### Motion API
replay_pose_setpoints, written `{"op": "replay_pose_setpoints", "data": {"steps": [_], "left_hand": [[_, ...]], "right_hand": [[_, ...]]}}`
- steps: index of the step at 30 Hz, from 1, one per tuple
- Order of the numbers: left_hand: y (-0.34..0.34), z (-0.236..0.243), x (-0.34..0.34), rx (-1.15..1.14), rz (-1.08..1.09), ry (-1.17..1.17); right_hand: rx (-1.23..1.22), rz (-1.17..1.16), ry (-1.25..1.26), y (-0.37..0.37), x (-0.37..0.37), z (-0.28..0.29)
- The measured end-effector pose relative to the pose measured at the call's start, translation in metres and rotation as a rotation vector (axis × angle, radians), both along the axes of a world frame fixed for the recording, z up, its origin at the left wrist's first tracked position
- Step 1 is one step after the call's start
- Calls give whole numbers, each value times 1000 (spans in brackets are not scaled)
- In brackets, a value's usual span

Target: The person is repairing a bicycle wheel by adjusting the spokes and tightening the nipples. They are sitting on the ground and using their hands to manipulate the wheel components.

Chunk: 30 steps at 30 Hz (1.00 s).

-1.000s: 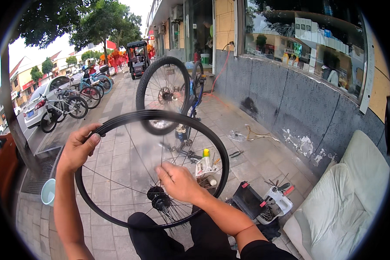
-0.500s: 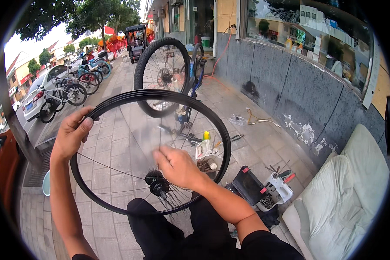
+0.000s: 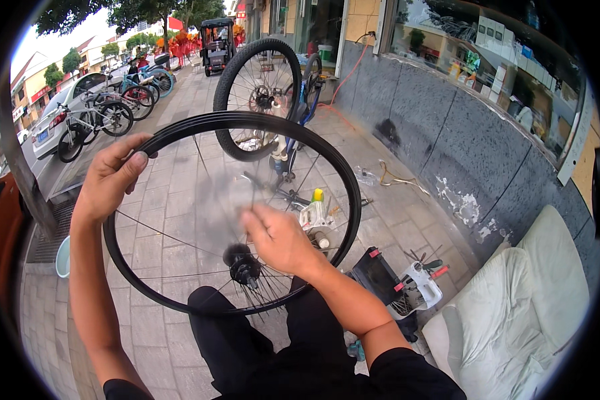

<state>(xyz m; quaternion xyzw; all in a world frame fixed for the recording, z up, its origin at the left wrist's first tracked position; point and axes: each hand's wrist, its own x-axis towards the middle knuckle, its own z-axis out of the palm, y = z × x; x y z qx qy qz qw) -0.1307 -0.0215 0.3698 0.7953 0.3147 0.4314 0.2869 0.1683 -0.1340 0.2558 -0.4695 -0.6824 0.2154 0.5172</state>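
A bare black bicycle rim [image 3: 233, 120] leans across my knees, its black hub [image 3: 241, 265] low in the middle. Thin spokes run from the hub, some reaching the rim, others bunched below and to the right of it. My left hand [image 3: 111, 179] is closed around the rim's upper left edge, thumb on top. Over the wheel's opening, just up and right of the hub, my right hand [image 3: 278, 239] has its fingers curled in. A grey motion smear lies beside its fingertips, so what it holds cannot be made out.
Ahead stands an upturned bicycle with a knobby tyre [image 3: 224, 93]. Right of my knees lie a black toolbox [image 3: 378, 275] and a cut white container [image 3: 425, 285] with tools. A pale cushioned seat [image 3: 507, 313] stands by the grey wall [image 3: 420, 113]. A pale basin [image 3: 63, 257] is at left.
The rim's top edge sits higher in the picture, and the surroundings have shifted slightly upward too. My left hand keeps its grip; my right hand stays over the wheel's middle, with the smear beside it.
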Motion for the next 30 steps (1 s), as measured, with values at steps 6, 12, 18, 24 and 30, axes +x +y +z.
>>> {"op": "replay_pose_setpoints", "data": {"steps": [6, 12, 18, 24, 30], "left_hand": [[-1, 0, -3, 18, -8, 9], [-6, 5, -4, 16, -3, 30], [-1, 5, 1, 7, 11, 67], [9, 0, 4, 53, -50, 61], [16, -4, 3, 107, -9, 93]], "right_hand": [[-2, -4, -9, 0, -2, 3], [-35, -12, 1, 0, -6, 3], [-43, 6, 58, 8, -3, -6], [-115, -11, 96, 11, -2, -3], [-127, -6, 112, 26, -3, -10]]}}
